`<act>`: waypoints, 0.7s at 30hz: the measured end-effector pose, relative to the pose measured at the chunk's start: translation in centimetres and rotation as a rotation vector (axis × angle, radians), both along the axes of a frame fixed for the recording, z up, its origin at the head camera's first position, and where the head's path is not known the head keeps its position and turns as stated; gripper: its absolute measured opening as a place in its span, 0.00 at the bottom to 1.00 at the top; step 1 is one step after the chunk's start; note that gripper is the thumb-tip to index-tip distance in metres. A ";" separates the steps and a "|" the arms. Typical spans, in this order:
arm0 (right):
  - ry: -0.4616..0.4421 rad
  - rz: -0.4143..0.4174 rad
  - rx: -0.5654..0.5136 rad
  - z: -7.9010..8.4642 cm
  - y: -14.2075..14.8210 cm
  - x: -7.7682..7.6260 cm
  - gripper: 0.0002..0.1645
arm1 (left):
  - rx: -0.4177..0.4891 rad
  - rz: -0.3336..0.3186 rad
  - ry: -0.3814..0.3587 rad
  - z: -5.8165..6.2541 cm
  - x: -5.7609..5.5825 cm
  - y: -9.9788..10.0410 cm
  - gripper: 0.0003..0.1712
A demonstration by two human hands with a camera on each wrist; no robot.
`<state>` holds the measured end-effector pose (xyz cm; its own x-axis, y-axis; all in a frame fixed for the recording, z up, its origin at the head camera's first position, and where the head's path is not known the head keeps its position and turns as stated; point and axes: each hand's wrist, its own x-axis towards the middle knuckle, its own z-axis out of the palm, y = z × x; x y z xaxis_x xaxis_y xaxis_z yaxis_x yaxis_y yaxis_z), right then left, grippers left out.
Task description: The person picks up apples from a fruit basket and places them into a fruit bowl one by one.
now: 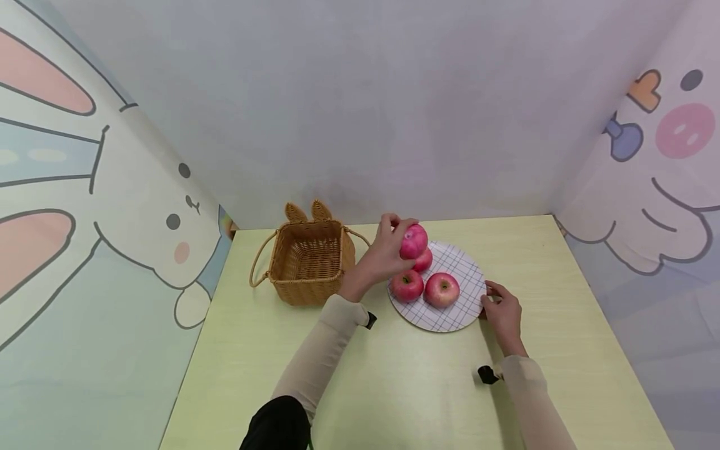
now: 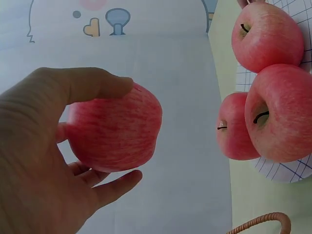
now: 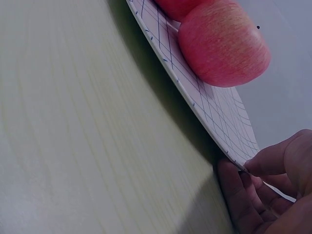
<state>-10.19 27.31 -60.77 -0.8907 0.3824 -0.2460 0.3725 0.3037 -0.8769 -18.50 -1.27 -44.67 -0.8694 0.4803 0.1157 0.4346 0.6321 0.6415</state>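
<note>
My left hand (image 1: 388, 251) grips a pinkish-red apple (image 2: 117, 129), thumb on one side and fingers on the other. In the left wrist view this apple is apart from the others. Three more red apples sit on a round white plate (image 1: 468, 275) with a blue grid pattern: one at the front left (image 1: 407, 286), one at the front right (image 1: 442, 290), and one behind (image 1: 423, 259), partly hidden by the held apple. At the plate's right edge, my right hand (image 1: 502, 312) pinches the rim, thumb above and fingers below, as the right wrist view shows.
A brown wicker basket (image 1: 309, 292) with two ear shapes and side handles stands left of the plate. Both rest on a pale wooden table (image 1: 416, 387). Behind rises a plain light wall (image 1: 360, 125); cartoon-printed panels (image 1: 152, 206) flank the table.
</note>
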 end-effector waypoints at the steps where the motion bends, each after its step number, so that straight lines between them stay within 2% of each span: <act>1: 0.002 0.000 0.000 0.0 0.0 0.0 0.29 | -0.013 -0.005 0.016 -0.2 -0.1 0.3 0.48; 14: -0.010 -0.008 0.004 -0.1 -0.1 0.1 0.30 | -0.315 -0.113 0.227 -1.8 -2.1 3.5 0.46; 21: -0.012 -0.009 0.011 0.0 -0.1 0.0 0.30 | -0.399 -0.196 0.257 -2.4 -2.5 4.8 0.45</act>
